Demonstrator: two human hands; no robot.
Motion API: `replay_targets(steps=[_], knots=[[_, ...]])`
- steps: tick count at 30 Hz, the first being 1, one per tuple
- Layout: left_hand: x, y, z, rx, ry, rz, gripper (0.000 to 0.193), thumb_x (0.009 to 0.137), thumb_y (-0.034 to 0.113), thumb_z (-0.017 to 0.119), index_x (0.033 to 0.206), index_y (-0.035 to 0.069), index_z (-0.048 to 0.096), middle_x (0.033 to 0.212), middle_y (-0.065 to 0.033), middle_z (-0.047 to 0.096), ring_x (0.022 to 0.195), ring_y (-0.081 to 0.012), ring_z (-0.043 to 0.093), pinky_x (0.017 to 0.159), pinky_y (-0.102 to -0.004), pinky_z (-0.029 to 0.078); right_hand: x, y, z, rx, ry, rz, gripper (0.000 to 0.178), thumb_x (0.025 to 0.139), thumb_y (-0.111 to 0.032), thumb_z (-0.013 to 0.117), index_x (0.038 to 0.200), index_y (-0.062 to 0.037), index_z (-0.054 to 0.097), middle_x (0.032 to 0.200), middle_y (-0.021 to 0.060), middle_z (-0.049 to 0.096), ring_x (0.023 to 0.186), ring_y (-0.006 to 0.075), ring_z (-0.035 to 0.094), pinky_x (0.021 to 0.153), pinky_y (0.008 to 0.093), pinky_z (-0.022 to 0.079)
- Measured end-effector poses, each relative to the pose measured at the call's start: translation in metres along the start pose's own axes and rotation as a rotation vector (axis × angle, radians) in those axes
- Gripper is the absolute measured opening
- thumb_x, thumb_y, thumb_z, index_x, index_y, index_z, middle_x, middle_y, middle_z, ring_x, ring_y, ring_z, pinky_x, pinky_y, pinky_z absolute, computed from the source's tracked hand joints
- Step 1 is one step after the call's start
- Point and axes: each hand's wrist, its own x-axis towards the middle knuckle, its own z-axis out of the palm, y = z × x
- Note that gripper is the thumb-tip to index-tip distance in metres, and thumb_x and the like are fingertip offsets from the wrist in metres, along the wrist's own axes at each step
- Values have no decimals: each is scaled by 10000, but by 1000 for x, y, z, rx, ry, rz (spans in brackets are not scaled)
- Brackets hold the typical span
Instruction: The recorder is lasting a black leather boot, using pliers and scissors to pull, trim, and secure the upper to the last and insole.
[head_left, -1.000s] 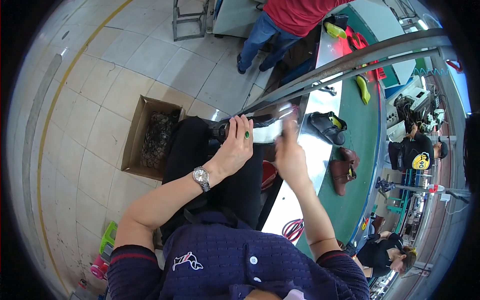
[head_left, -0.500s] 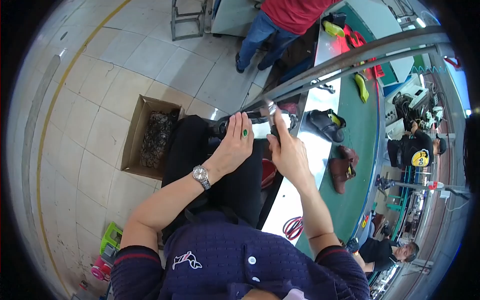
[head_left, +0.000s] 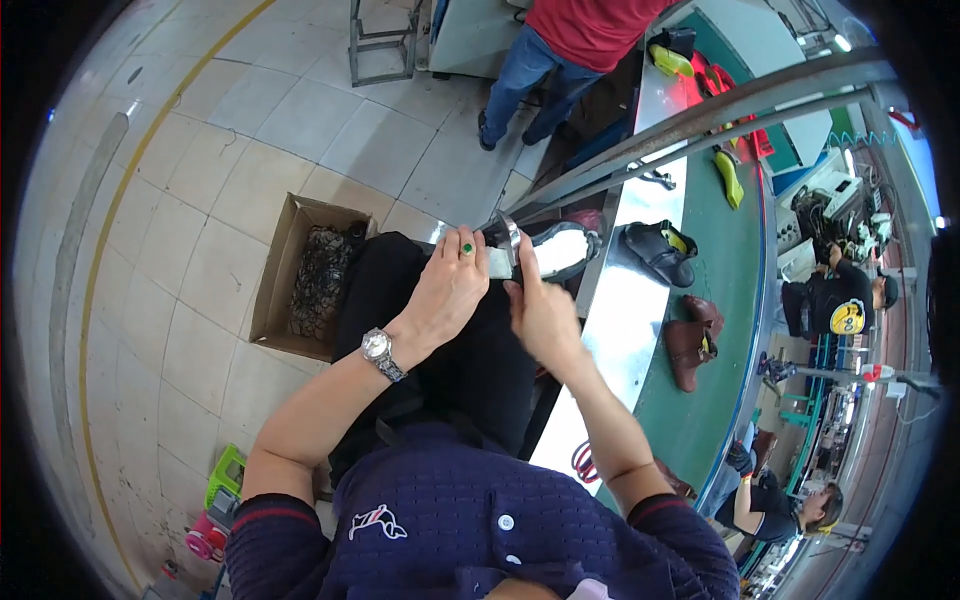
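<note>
A black shoe (head_left: 562,250) lies across my lap with its white underside turned up. Over its near end, my left hand (head_left: 452,292) presses with the fingers together, holding it down; that end is partly covered by the hand. My right hand (head_left: 548,318) grips a hammer-like tool with a dark handle, its forefinger stretched along it. The tool's curved shiny metal head (head_left: 507,230) stands over the middle of the shoe, close to my left fingertips. Blur and the hand hide the tool's exact shape.
Left of my legs stands a cardboard box (head_left: 268,275) of tangled black strands. At right runs a green conveyor belt (head_left: 640,405) with a metal edge, carrying a black shoe (head_left: 655,250) and brown shoes (head_left: 690,340). A metal bar (head_left: 720,110) crosses above it. Other people work nearby.
My right hand has moved left with the tool, bringing its head toward my left fingers. My left hand has shifted slightly left, and more of the white underside shows.
</note>
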Motion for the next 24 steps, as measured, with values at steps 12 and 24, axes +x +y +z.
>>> replay_targets(steps=[12, 24], knots=[[-8, -25, -10, -461, 18, 25, 590, 732, 8, 664, 1257, -83, 411, 1137, -292, 580, 1099, -376, 563, 944, -391, 495, 3, -1, -31, 178, -120, 7, 546, 891, -119, 565, 1401, -60, 382, 713, 244, 641, 678, 409, 650, 662, 466, 513], [-98, 4, -30, -952, -93, -564, 845, 814, 452, 717, 1372, -64, 346, 1283, -256, 459, 1043, -401, 598, 845, -388, 527, -65, -1, -37, 751, -425, 290, 610, 946, -104, 557, 1488, -86, 278, 911, 113, 691, 703, 170, 684, 659, 312, 534]])
